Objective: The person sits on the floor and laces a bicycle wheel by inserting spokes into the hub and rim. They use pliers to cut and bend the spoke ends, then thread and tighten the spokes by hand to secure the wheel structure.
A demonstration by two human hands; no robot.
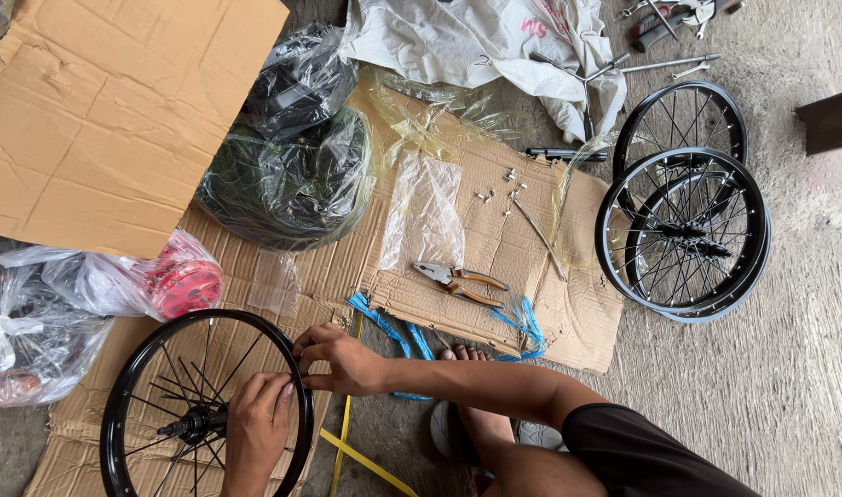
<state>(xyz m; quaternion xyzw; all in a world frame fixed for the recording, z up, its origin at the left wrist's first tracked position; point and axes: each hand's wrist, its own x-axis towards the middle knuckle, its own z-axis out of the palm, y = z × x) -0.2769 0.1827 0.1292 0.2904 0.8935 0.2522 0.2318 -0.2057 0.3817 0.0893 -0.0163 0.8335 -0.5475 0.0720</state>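
Flattened cardboard (pixel 495 276) covers the concrete floor — a black spoked wheel (pixel 145 368) lies flat at seven o'clock, axle pointing up. Left hand (pixel 258 425) grips its rim; right hand (pixel 340 359) pinches the rim at two o'clock — pliers (pixel 460 282) lie near.

Pliers (pixel 460 282) on cardboard (pixel 495 248) — wheels (pixel 683 230) right.
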